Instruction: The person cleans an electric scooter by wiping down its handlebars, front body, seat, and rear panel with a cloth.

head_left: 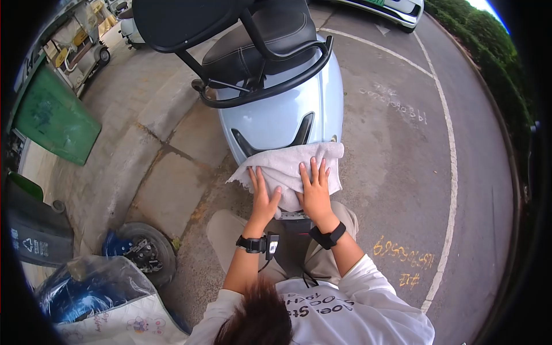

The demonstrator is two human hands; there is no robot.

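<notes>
A pale, greyish-white towel (279, 163) is draped over the lower rear of a light-blue scooter (270, 119). My left hand (263, 198) presses on the towel's left part, fingers stretched out. On its right part lies my right hand (315, 191), flat with the fingers spread. Neither hand grips the cloth. Above the towel, the dark V-shaped tail light (301, 131) shows in part. The black seat (261, 43) and the black rear rail (276, 99) are higher up. What lies under the towel is hidden.
At the left stand a green bin (54, 115) and a dark grey bin (40, 230). A loose wheel (150, 250) and a plastic-covered bundle (98, 293) are at the lower left. A white car (391, 8) is at the far end, and a hedge (483, 52) lines the right.
</notes>
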